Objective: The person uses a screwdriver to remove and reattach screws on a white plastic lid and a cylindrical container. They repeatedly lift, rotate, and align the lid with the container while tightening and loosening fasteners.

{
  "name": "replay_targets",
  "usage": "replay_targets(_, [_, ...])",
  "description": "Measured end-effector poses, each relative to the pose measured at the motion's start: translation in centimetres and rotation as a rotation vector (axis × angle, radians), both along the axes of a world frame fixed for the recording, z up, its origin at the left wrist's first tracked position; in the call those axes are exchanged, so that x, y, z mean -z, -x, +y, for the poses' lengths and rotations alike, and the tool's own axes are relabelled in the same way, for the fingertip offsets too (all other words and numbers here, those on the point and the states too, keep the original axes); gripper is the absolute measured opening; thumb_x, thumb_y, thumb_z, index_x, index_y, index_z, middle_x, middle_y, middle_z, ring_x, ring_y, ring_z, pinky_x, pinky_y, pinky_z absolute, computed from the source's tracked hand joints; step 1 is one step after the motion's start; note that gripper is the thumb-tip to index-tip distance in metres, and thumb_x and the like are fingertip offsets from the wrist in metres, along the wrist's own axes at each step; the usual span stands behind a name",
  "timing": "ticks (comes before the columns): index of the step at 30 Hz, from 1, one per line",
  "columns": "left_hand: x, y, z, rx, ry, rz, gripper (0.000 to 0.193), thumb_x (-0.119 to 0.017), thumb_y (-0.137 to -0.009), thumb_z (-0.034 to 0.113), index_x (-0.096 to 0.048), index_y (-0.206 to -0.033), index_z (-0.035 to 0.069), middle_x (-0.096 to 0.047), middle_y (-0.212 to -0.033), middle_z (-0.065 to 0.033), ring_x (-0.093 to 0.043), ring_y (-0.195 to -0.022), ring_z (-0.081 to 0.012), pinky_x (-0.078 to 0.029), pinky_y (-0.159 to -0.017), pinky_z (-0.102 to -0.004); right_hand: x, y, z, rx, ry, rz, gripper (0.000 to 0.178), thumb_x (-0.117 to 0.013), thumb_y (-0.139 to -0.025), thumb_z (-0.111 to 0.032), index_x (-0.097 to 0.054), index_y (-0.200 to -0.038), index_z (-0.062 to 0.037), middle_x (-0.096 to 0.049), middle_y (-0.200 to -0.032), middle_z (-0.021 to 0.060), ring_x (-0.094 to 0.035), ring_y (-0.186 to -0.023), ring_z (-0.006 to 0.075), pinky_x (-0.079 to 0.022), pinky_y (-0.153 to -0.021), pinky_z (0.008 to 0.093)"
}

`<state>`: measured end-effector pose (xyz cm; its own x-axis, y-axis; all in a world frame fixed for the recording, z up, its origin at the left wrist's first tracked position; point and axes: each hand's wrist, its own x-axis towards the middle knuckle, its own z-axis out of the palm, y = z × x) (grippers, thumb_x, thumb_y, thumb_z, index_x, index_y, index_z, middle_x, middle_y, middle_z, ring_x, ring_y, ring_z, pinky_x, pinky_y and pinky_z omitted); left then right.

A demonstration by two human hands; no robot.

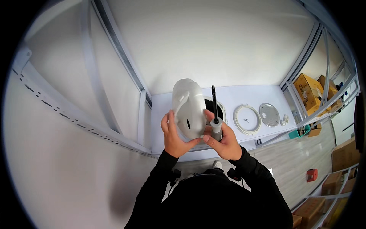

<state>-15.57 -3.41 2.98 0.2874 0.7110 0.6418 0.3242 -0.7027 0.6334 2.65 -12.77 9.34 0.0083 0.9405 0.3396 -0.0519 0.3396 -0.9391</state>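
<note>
A glossy white, rounded plastic housing (189, 97) is held up above the white table, with a small dark slot in its lower part. My left hand (174, 138) grips it from the left, thumb along the lower edge. In my right hand (228, 143) is a screwdriver (216, 128) with a grey handle, its long black shaft pointing up and away from me. The right fingertips and thumb also reach to the housing's right edge. Behind the housing, partly hidden, lies a round part with a dark opening (219, 108).
On the white table (232, 91) lie a white ring (236, 118) with small screws inside it, a grey perforated disc (269, 115) and small round white parts (283, 122). Metal frame posts flank the table. Cardboard boxes (309, 91), a teal bin (299, 132) and a red object (312, 175) are to the right.
</note>
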Motion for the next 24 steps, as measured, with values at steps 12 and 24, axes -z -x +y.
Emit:
replay_targets(12, [4.3,2.3,3.5,0.184,0.118,-0.383,0.097,-0.069,-0.082,0.024,-0.017,-0.160,-0.002,-0.024,-0.164,-0.0217,-0.034,-0.148,-0.0347,-0.036,-0.116,-0.0480,3.6,-4.4,1.3,0.224,-0.092,-0.531,0.038,-0.070,-0.092,-0.008,-0.060,-0.128,-0.0026,-0.067,-0.126,0.0147,-0.066,-0.110,0.0259,-0.051,-0.094,0.0386])
replay_targets(24, [9.6,2.2,5.3,0.223,0.364,-0.617,0.080,-0.068,-0.087,0.007,-0.027,-0.155,0.000,-0.045,-0.148,-0.0159,-0.049,-0.132,-0.0243,-0.041,-0.110,-0.0393,7.6,-5.6,2.2,0.200,-0.213,-1.092,0.032,-0.077,-0.083,-0.020,-0.067,-0.111,-0.0074,-0.070,-0.107,0.0110,-0.061,-0.117,0.0315,-0.039,-0.108,0.0502])
